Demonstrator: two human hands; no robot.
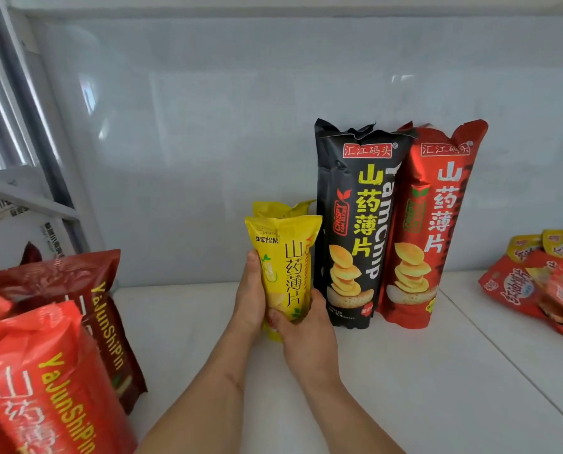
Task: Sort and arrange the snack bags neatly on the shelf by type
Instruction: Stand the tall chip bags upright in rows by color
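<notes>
We have the small yellow foil bag of yam chips upright between both hands: our left hand wraps its left side, our right hand curls round its base, so both grips are closed on the bag. It stands just left of the tall black yam-chip bag, with a second yellow bag peeking out directly behind it.

As we judge it, the sorting is partly done. On the white shelf, the black bag and the tall red yam-chip bag stand side by side against the back wall, and the yellow pair is being lined up next to them. Still to be placed: the heap of red and dark brown bags leaning at the left, and the loose pile of small red and yellow packets lying at the right.
</notes>
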